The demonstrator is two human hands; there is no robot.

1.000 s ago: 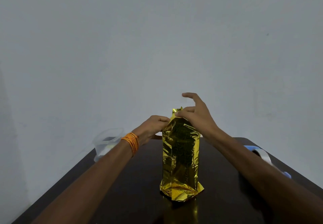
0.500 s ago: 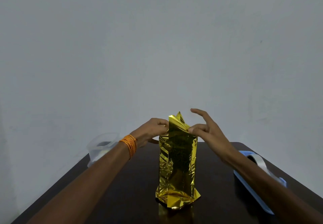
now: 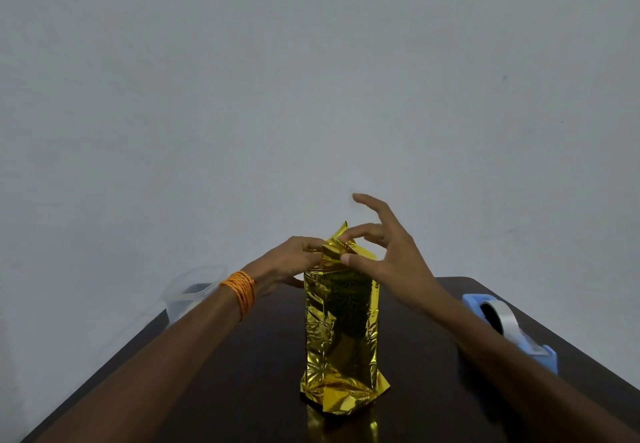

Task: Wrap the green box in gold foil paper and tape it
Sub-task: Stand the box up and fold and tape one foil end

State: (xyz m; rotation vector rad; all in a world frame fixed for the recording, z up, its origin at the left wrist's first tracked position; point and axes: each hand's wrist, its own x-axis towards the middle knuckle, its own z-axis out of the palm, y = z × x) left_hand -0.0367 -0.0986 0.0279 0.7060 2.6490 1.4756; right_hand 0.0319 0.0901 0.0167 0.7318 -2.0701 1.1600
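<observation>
The box stands upright in the middle of the dark table [image 3: 242, 390], wholly covered by crinkled gold foil paper [image 3: 341, 325]; no green shows. Loose foil sticks up at its top end. My left hand [image 3: 289, 262], with orange thread around the wrist, pinches the top foil from the left. My right hand [image 3: 388, 255] presses a fold of the top foil between thumb and forefinger from the right, its other fingers spread upward. A blue tape dispenser [image 3: 512, 330] with a roll of clear tape lies to the right, partly behind my right forearm.
A clear plastic container [image 3: 192, 292] sits at the table's far left corner. A plain grey wall rises right behind the table. The table's left and right edges run diagonally toward me.
The upright foil flap at the top has been folded lower. My right hand's thumb and forefinger have closed onto the fold, and its other fingers have lifted and spread.
</observation>
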